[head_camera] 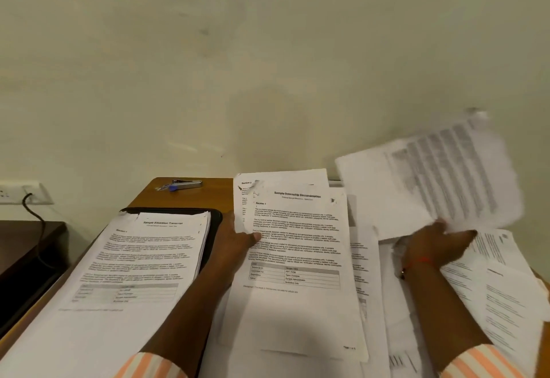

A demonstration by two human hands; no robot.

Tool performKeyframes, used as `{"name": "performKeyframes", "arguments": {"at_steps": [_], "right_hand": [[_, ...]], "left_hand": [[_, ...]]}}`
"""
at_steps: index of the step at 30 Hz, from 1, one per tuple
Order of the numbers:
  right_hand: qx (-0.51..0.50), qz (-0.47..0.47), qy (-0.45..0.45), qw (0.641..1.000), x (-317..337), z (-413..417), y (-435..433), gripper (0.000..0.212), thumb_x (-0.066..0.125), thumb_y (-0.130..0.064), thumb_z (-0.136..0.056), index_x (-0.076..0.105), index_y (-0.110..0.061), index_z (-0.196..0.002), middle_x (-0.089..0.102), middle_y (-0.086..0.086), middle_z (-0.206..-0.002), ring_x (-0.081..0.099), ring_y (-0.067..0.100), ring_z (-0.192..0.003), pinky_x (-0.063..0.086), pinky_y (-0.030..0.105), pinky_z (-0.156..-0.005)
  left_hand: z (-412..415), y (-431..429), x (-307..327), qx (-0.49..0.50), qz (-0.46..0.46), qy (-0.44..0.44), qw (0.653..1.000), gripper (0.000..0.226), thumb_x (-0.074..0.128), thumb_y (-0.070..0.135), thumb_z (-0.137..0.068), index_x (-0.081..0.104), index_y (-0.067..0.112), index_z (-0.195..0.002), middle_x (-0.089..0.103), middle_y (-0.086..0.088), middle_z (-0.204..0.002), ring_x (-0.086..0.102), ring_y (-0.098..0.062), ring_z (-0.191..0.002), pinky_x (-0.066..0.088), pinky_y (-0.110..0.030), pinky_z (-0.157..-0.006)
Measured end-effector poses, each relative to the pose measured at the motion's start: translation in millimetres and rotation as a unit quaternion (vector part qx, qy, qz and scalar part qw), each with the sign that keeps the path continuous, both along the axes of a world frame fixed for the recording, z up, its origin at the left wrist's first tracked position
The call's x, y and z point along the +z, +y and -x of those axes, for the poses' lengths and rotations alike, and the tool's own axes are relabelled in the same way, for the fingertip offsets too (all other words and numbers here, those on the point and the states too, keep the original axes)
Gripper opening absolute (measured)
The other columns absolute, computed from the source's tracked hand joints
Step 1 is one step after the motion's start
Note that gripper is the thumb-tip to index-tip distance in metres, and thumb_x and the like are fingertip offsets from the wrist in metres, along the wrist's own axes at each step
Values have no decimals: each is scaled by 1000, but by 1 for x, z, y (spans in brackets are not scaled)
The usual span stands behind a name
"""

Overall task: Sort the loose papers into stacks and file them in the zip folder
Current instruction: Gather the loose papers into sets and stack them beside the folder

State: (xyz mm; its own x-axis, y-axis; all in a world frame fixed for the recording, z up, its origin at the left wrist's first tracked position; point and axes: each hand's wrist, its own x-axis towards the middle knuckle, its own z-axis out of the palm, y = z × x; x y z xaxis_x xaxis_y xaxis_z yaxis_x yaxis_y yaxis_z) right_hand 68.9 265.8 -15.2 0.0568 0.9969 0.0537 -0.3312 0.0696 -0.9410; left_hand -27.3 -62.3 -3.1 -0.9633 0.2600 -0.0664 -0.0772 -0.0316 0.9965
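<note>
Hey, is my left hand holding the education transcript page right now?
No, the left hand grips the Sample Internship Documentation sheet, while the education transcript stack lies on the zip folder.

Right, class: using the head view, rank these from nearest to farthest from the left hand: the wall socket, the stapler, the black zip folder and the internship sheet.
1. The internship sheet: pinched in the grip of the left hand.
2. The black zip folder: just left of that hand.
3. The stapler: farther back, beyond the folder.
4. The wall socket: far left, on the wall.
</note>
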Motion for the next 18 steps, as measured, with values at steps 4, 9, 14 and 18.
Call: {"name": "performKeyframes", "arguments": {"at_steps": [4,9,14,18], "right_hand": [[-67,2,119,991,1,-12,15,57,46,-9,-104,23,-8,-157,42,7,-151,50,4,-121,44,1,-87],[-36,3,55,998,3,-15,19,59,46,-7,-103,20,-3,-156,35,11,-156,45,10,-130,39,4,-94],[164,-67,-86,980,-7,-2,5,48,60,-12,-93,53,-29,-137,58,1,-139,58,22,-124,43,41,-110],[365,-69,-128,919,-6,4,-18,28,61,-6,-96,62,-19,-121,69,3,-122,67,23,-111,54,45,-98]], "left_hand": [[0,0,2,3,-12,-11,1000,52,66,-7,-91,51,29,-124,69,4,-116,68,-22,-105,60,-38,-78],[0,1,4,9,6,-2,1000,46,64,-2,-94,49,31,-122,67,10,-112,66,-16,-103,55,-28,-70],[2,0,11,45,22,29,998,32,60,-1,-98,50,22,-120,61,14,-97,60,-2,-81,49,-12,-49],[3,-3,13,61,21,37,997,31,58,3,-100,53,25,-122,61,20,-98,63,-4,-84,49,-16,-57]]}}
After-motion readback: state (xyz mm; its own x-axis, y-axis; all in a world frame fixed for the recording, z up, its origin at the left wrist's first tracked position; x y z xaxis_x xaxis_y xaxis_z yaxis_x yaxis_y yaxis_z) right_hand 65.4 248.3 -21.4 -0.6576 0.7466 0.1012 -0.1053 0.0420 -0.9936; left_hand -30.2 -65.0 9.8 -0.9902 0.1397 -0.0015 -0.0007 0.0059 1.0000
